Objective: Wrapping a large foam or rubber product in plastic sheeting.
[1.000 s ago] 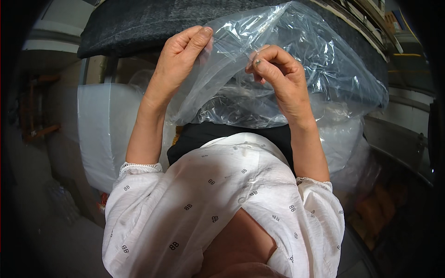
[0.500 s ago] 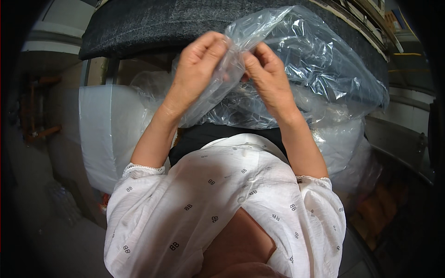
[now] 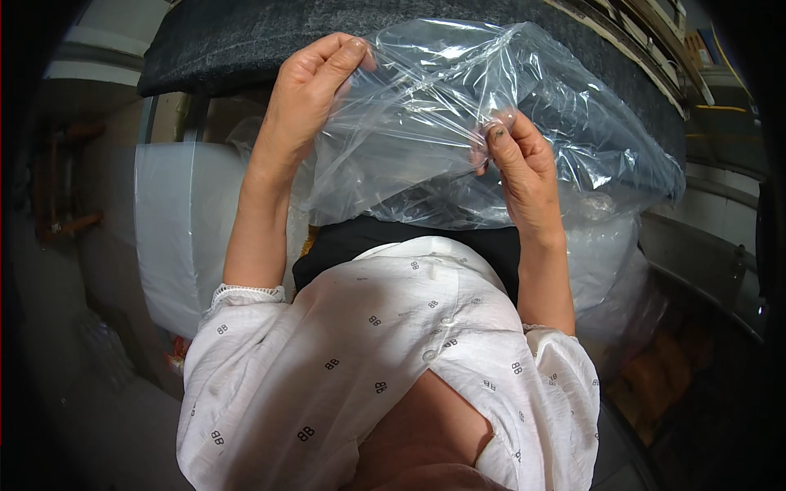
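Note:
A large sheet of clear plastic film (image 3: 409, 139), perhaps a bag, is stretched between my two hands above my lap. My left hand (image 3: 315, 82) pinches its upper left part between thumb and fingers. Lower and to the right, my right hand (image 3: 524, 155) grips a gathered bunch of the film, and creases fan out from that grip. The rest of the crumpled film spreads to the right over a dark grey cloth-covered surface (image 3: 262, 49). Whether the film has an opening I cannot tell.
Translucent white plastic (image 3: 168, 229) hangs at the left beside a metal leg (image 3: 196, 119). More clear plastic (image 3: 602, 254) lies at the right. Rails (image 3: 647, 49) run along the far right edge. A brown wooden frame (image 3: 74, 221) stands at the far left.
My hands have moved apart, the left one up and leftward, the right one rightward and slightly down. The film between them has gone from bunched to spread out.

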{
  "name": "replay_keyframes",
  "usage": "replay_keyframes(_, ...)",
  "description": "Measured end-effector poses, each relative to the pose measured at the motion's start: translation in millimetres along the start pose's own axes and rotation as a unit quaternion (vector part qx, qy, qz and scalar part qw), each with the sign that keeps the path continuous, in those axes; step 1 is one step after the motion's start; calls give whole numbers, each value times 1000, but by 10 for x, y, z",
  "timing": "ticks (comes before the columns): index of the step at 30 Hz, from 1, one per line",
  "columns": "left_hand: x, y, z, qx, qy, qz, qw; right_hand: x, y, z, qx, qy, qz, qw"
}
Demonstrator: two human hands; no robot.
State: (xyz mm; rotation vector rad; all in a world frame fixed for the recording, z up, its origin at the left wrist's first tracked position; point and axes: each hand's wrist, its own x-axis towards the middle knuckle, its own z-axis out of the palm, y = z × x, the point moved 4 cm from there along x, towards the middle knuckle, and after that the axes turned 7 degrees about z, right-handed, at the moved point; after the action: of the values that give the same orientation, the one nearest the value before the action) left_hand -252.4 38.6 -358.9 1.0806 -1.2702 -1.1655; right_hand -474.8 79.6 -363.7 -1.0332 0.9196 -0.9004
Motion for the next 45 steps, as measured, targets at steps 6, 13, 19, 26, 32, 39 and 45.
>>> replay_keyframes(6, 95, 71, -30, 95, 45, 94, 990, 11, -23, -7, 5, -6, -12, 1000)
replay_keyframes(13, -71, 694, 442, 390, -55, 266, 880, 9, -77, -7, -74, 9, -15, 997)
replay_keyframes(19, -34, 586, 404, 212, -66, 181, 958, 53, -758, -81, -390, 186, -318, 844)
replay_keyframes(26, -32, 566, 352, 173, -56, 157, 971, 421, -786, 295, -516, 51, -364, 773)
replay_keyframes(32, -62, 611, 309, 172, -119, 200, 957, 540, -722, 109, -609, 98, -421, 665)
replay_keyframes(39, 40, 606, 132, 50, -99, 258, 960, 453, -1001, 178, -620, 179, -327, 691)
replay_keyframes(45, 41, 688, 93, -51, -1, 116, 992, 497, -572, 716, -244, -29, -214, 945)
